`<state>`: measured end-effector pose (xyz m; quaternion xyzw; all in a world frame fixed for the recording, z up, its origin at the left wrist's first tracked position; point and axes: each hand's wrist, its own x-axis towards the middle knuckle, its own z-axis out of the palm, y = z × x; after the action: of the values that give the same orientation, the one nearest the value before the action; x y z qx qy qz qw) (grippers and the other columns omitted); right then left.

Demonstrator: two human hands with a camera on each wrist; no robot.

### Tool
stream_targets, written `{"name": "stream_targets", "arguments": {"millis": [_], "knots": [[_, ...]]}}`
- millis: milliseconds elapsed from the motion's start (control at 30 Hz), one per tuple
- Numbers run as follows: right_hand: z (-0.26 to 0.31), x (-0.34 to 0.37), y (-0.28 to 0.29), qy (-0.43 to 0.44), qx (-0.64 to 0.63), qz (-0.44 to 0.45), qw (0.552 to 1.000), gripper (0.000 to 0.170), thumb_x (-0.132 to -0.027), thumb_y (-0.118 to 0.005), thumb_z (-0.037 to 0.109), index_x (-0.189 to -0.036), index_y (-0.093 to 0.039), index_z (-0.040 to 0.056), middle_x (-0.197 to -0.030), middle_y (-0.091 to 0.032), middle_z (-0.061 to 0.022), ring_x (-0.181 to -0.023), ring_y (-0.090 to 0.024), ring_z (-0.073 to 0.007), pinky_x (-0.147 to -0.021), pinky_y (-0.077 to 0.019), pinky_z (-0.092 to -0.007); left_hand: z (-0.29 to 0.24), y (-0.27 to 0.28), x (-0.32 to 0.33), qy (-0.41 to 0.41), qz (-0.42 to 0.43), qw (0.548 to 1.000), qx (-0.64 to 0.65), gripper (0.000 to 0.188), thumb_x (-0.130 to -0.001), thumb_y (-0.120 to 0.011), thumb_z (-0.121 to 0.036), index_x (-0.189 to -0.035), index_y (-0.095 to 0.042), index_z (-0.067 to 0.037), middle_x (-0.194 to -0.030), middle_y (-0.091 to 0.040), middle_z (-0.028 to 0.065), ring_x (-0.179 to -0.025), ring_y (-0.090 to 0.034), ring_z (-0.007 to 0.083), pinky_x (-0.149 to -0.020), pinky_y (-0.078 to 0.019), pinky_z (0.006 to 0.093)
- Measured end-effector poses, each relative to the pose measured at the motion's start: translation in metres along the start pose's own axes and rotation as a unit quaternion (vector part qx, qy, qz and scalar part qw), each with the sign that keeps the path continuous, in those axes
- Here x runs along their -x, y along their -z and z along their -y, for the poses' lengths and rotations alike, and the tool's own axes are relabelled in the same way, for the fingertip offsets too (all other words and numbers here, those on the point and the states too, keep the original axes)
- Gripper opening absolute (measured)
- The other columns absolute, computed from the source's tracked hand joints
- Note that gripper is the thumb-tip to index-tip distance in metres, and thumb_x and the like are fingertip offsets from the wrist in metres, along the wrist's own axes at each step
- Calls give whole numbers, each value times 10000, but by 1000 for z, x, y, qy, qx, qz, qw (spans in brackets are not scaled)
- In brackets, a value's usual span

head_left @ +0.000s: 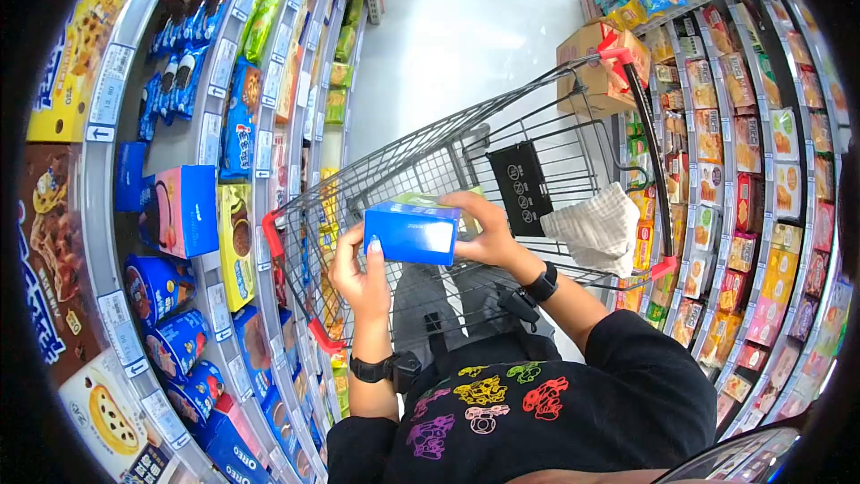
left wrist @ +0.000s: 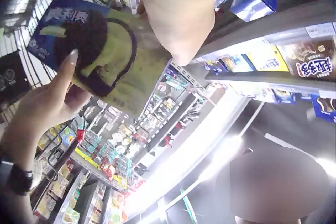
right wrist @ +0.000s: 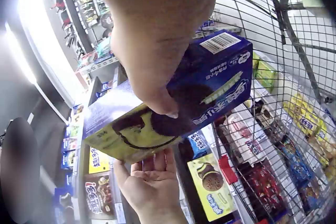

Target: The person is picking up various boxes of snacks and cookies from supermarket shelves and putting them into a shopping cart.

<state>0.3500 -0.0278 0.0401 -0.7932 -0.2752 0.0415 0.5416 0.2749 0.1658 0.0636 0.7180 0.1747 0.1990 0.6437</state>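
Note:
A blue and green cookie box (head_left: 410, 235) is held in both hands above the shopping cart, its blue side up in the head view. The left hand (head_left: 360, 276) grips its left end, thumb on the blue face. At the right end the right hand (head_left: 488, 231) pinches the box. In the left wrist view the box (left wrist: 118, 40) shows a green front with a dark cookie, and the right hand (left wrist: 47, 103) has its thumb on it. The right wrist view shows the box (right wrist: 210, 77) with a barcode, the left hand (right wrist: 152, 182) under its green part.
The wire cart (head_left: 358, 175) stands in front of the body, with a light cloth (head_left: 596, 229) over its right side. Shelves of snacks (head_left: 184, 211) line the left, more packets (head_left: 708, 179) the right. A cardboard box (head_left: 587, 72) is beyond the cart handle.

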Motion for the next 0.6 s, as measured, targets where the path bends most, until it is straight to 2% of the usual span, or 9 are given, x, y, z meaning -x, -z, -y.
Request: {"name": "stream_targets", "arguments": {"millis": [133, 233, 267, 367, 400, 433, 500, 567, 600], "knots": [[2, 12, 11, 1, 4, -35, 999, 523, -595, -764, 162, -1062, -560, 45, -1035, -610, -121, -948, -593, -265, -825, -467, -341, -9, -11, 1, -38, 51, 998, -21, 217, -858, -560, -159, -961, -544, 31, -948, -597, 71, -851, -538, 99, -759, -432, 241], [-6, 23, 10, -30, 1, -57, 998, 510, -595, -767, 156, -1048, -563, 42, -1026, -609, -124, -946, -595, -266, -821, -468, -339, -8, -20, 2, 35, 65, 997, -17, 206, -810, -595, -120, -936, -565, 41, -988, -623, 149, -933, -579, 203, -850, -433, 314], [-9, 26, 9, -39, 5, -60, 997, 509, -596, -766, 156, -1047, -562, 42, -1025, -609, -124, -947, -595, -266, -819, -468, -338, -1, -22, 2, 32, 71, 997, -12, 200, -822, -579, -114, -953, -560, 36, -972, -616, 124, -913, -578, 187, -835, -438, 305], [-19, 35, 3, -76, 24, -55, 995, 487, -610, -747, 167, -1042, -561, 41, -999, -604, -135, -917, -595, -276, -803, -469, -335, 15, -26, -1, 109, 76, 991, 32, 180, -838, -552, -98, -965, -552, 31, -933, -606, 90, -885, -579, 172, -818, -442, 297], [-25, 37, 0, -91, 25, -46, 994, 486, -613, -742, 177, -1043, -561, 40, -993, -602, -139, -908, -594, -280, -798, -469, -337, 25, -25, -5, 144, 109, 984, 6, 242, -881, -505, -156, -1040, -530, 25, -982, -576, 80, -903, -555, 151, -812, -431, 282], [-33, 39, -3, -105, 27, -38, 993, 486, -615, -737, 187, -1044, -561, 40, -986, -600, -143, -898, -594, -284, -792, -469, -339, 46, -23, -6, 193, 108, 975, 36, 287, -892, -488, -181, -1104, -492, 12, -1022, -560, 88, -932, -540, 151, -819, -423, 275], [-52, 40, -18, -207, 47, -23, 977, 452, -597, -736, 225, -974, -577, 33, -915, -606, -154, -843, -599, -304, -751, -473, -351, 98, -25, -2, 289, 104, 947, 97, 387, -913, -455, -230, -1232, -417, -14, -1102, -529, 104, -990, -510, 149, -834, -406, 262], [-72, 42, -32, -330, 53, 23, 942, 434, -582, -742, 240, -926, -583, 27, -883, -611, -158, -825, -604, -312, -729, -475, -357, 128, -37, 1, 340, 116, 932, 55, 544, -897, -419, -370, -1339, -269, -91, -1236, -450, 125, -1096, -477, 242, -906, -355, 355], [-85, 46, -41, -370, 65, 11, 927, 435, -553, -754, 265, -877, -587, 27, -848, -621, -161, -802, -611, -319, -715, -480, -365, 142, -42, 4, 366, 120, 922, 34, 627, -888, -401, -440, -1393, -195, -130, -1303, -410, 135, -1149, -461, 288, -941, -330, 401]]}}
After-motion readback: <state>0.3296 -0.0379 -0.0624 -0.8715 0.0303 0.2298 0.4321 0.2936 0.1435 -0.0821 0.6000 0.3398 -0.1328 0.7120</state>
